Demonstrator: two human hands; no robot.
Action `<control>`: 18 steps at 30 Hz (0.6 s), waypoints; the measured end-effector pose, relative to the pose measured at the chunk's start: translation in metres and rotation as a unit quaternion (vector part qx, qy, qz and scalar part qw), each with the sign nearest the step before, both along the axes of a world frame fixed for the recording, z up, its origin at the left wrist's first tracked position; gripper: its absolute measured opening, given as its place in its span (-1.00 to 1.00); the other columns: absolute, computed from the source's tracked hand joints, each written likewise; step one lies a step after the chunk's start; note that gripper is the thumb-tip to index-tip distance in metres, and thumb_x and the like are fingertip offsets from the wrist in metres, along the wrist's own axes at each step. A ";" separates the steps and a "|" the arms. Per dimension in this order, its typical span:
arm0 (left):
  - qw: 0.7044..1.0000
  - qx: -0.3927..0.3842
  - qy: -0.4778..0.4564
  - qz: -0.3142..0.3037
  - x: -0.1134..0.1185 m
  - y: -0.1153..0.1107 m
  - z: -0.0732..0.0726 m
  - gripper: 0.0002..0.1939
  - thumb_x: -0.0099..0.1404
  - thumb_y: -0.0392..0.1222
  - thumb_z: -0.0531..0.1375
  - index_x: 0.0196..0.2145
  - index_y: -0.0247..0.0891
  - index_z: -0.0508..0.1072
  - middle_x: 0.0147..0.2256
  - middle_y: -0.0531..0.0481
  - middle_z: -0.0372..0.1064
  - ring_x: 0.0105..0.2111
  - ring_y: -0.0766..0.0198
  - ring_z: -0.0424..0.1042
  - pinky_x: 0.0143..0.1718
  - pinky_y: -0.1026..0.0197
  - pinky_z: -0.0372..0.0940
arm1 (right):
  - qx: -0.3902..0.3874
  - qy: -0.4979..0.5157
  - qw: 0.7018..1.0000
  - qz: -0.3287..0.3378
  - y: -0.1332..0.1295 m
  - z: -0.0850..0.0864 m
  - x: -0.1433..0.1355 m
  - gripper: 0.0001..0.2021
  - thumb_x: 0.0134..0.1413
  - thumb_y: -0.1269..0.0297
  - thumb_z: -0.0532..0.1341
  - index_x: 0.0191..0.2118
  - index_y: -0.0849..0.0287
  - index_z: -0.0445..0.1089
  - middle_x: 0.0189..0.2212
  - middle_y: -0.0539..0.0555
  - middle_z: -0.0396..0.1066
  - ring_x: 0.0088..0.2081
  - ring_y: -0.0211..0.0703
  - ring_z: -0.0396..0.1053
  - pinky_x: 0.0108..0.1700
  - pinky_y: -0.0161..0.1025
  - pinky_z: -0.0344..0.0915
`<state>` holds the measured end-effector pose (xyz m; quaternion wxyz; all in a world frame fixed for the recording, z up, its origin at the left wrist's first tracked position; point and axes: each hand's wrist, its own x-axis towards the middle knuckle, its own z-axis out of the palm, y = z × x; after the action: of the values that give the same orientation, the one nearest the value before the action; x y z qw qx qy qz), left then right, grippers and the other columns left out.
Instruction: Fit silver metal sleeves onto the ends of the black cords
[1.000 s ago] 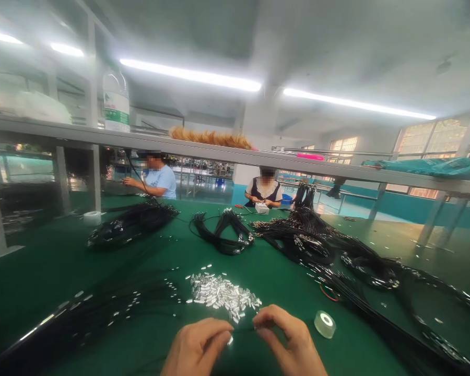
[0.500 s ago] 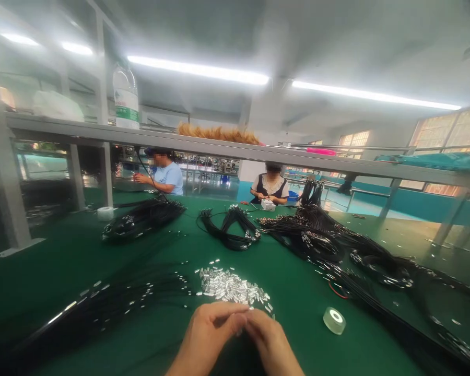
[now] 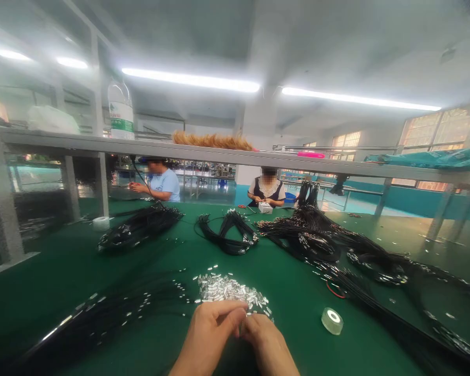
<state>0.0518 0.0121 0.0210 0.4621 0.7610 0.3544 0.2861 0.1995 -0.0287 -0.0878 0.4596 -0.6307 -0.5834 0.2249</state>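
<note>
Left hand (image 3: pixel 215 330) and right hand (image 3: pixel 264 335) sat bottom centre, fingers curled nearly closed; any hold couldn't be told. Silver pieces (image 3: pixel 226 289) lay piled just above in frame.

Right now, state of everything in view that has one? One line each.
Left hand: fingers bent, tips close to the right hand's; grip unclear.
Right hand: fingers curled, tips mostly hidden; grip unclear.
Small metal pieces: loose, heaped just beyond the hands.
Tape roll: set down on the green table.
Middle black cord bundle: bent into a loop.
Bottle: upright on the shelf.
Ceiling lights: lit.
</note>
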 end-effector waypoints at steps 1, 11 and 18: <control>1.000 -0.001 0.000 -0.006 0.000 0.001 0.000 -0.69 0.26 -0.07 0.09 -0.51 -0.29 0.47 -0.59 0.10 0.27 -0.49 0.31 0.24 -0.41 0.30 0.09 | 0.000 0.010 1.000 -0.011 -0.002 0.003 0.004 -0.87 0.00 0.26 0.13 -0.49 0.12 0.36 -0.45 -0.01 0.36 -0.38 -0.24 0.27 -0.37 -0.39 0.16; 0.998 -0.059 0.007 0.005 -0.003 -0.004 -0.008 -0.65 0.25 0.03 0.03 -0.38 -0.35 0.38 -0.49 -0.01 0.39 -0.58 0.36 0.20 -0.49 0.31 0.12 | 0.039 0.445 0.892 0.067 -0.016 0.042 0.015 -0.66 -0.09 0.06 0.33 -0.35 0.26 0.36 -0.54 0.02 0.37 -0.48 -0.32 0.34 -0.38 -0.39 0.29; 0.999 -0.038 0.033 0.021 -0.004 -0.005 -0.007 -0.64 0.26 0.06 0.03 -0.42 -0.30 0.39 -0.53 0.05 0.34 -0.57 0.35 0.18 -0.52 0.33 0.07 | 0.053 0.477 0.876 0.036 -0.020 0.053 0.010 -0.68 -0.18 0.09 0.38 -0.40 0.26 0.42 -0.57 0.01 0.38 -0.50 -0.34 0.33 -0.42 -0.43 0.29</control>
<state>0.0481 0.0067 0.0143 0.4729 0.7442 0.3956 0.2568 0.2098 -0.0485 -0.0352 0.7065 -0.4002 -0.3262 0.4840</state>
